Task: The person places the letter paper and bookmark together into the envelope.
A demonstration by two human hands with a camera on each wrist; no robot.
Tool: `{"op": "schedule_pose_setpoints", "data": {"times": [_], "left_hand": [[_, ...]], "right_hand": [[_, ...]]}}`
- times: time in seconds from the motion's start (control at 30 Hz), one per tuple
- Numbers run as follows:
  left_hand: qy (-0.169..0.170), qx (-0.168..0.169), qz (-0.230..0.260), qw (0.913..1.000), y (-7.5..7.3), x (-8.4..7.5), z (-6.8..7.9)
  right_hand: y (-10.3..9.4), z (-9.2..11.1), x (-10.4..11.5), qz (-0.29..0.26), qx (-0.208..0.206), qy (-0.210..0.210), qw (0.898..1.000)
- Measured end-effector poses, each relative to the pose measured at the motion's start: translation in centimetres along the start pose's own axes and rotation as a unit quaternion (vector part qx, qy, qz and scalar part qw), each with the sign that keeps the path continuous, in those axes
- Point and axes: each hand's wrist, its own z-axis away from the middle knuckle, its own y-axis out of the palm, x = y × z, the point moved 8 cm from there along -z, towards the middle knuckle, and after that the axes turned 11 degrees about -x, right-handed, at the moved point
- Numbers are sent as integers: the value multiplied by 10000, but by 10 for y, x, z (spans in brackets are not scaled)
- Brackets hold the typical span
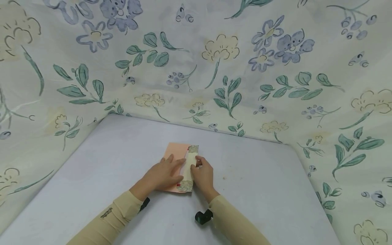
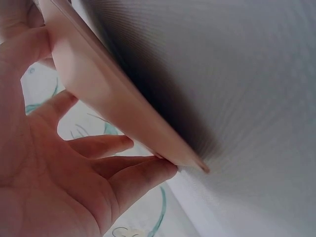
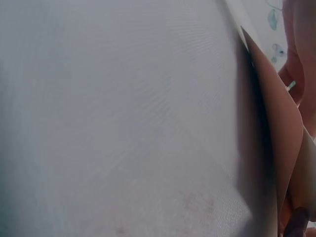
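A peach sheet of folded paper [image 1: 177, 149] lies on the table in the head view, with a cream strip [image 1: 190, 165] along its right side; the strip has speckled patterned ends. My left hand [image 1: 162, 174] rests on the peach part with fingers spread, thumb and index finger reaching to the strip. At the right edge, my right hand [image 1: 203, 175] pinches the strip between thumb and fingers. In the left wrist view the peach paper [image 2: 94, 84] stands slightly raised off the table, its edge touched by the left fingertips. The right wrist view shows the paper's bent edge [image 3: 282, 116] lifted, throwing a shadow.
The white table [image 1: 260, 190] surrounds the paper on all sides. A floral cloth [image 1: 196, 64] hangs along the back and both sides of the table. Dark wrist camera pieces [image 1: 203, 216] sit by the sleeves, and faint specks mark the table right of the paper.
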Motion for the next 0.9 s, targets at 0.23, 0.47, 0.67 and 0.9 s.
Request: {"op": "schedule_pose_setpoints", "data": {"times": [0.23, 0.47, 0.67, 0.9], "left_hand": [[66, -83, -66, 9999, 0, 0, -1], [-27, -22, -6, 10000, 2, 2, -1], [-44, -19, 29, 10000, 1, 1, 0], [46, -112, 37, 9999, 0, 0, 0]], "right_hand": [[-7, 2, 3, 5, -114, -194, 9997], [-5, 4, 4, -145, -86, -242, 9996], [4, 5, 3, -128, 62, -172, 9998], [14, 8, 11, -137, 148, -395, 9990]]}}
